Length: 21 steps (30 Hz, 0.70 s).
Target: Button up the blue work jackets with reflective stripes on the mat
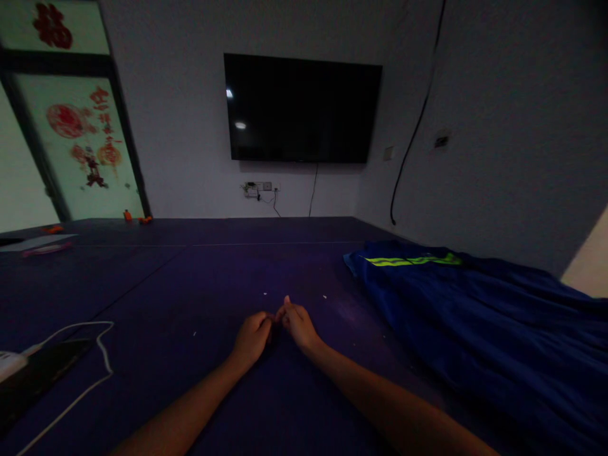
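Both forearms (380, 396) lie nearest, leading to left hand (251, 334) and right hand (299, 323) low over the counter (285, 405). Fingers curled, tips close together; cannot tell whether anything is pinched. White scrap (265, 293) just beyond them. Fine fingertip work probably wants steady wrists, better light. Outward: white cable (105, 354) well left; blue cloth (456, 316) likely crowds right elbow; television (304, 111) on wall
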Tool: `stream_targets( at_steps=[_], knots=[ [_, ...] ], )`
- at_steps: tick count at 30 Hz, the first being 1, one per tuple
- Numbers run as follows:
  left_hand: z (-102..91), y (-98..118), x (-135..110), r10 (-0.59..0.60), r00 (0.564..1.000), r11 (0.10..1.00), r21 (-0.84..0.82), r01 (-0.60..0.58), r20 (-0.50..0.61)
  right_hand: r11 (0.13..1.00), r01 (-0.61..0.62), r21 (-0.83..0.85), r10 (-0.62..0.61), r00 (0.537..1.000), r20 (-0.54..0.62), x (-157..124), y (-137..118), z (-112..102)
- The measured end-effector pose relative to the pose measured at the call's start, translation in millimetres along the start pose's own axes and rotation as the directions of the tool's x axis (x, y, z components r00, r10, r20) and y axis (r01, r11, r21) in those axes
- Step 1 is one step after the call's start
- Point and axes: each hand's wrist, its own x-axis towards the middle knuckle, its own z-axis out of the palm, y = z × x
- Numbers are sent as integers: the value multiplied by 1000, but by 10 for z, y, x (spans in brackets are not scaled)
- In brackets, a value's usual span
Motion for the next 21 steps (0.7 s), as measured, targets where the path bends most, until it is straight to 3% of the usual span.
stream_targets(
  at_steps=[21],
  knots=[
    [-16, -17, 5, 25, 1000, 1000, 10, -25, -4, 999, 5, -33, -5, 1000, 6, -8, -35, 11]
  ],
)
